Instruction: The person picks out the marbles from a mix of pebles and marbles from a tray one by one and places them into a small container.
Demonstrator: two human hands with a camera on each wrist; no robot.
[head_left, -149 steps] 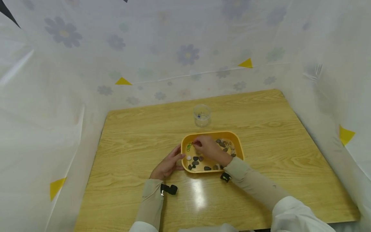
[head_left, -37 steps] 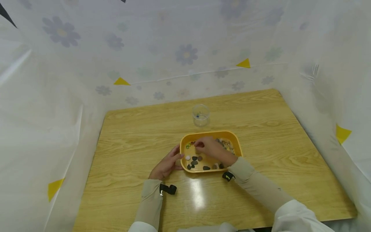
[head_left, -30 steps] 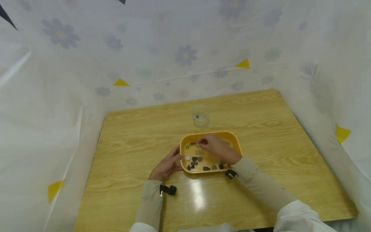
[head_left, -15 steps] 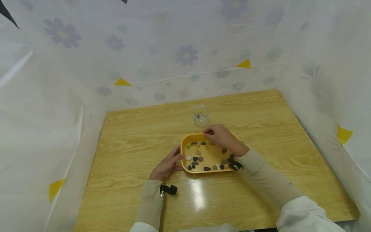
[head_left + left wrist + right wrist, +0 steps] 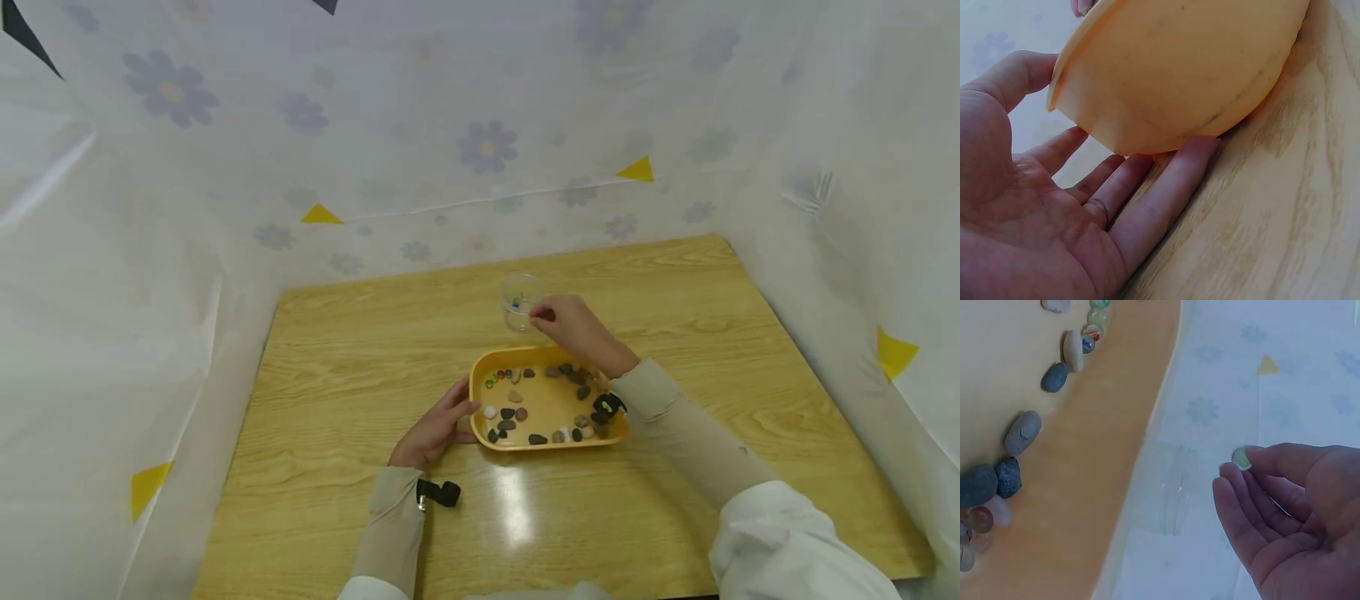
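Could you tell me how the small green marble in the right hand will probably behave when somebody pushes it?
The green marble has a rounded outline, so it would probably roll at a light push. Its shiny, glass-like look suggests it may be slippery. It is very small beside the right hand pinching it, so it is likely light to lift.

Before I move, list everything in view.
Table: one, tan, lower view
Tray: one, yellow, on table
Stones: many, mostly grey, in tray
Loose marbles: several, mixed, in tray
Cup: one, clear, beyond tray
Cup item: at least one, blue, inside
Held marble: one, greenish, right hand
Sheeting: uncounted, white floral, behind table
Triangles: four, yellow, on sheeting
Scraps: two, black, top edge
Straps: two, black, at sleeves
Sleeves: two, beige/white, lower view
Left hand: one, bare, holding tray
Right hand: one, bare, pinching marble
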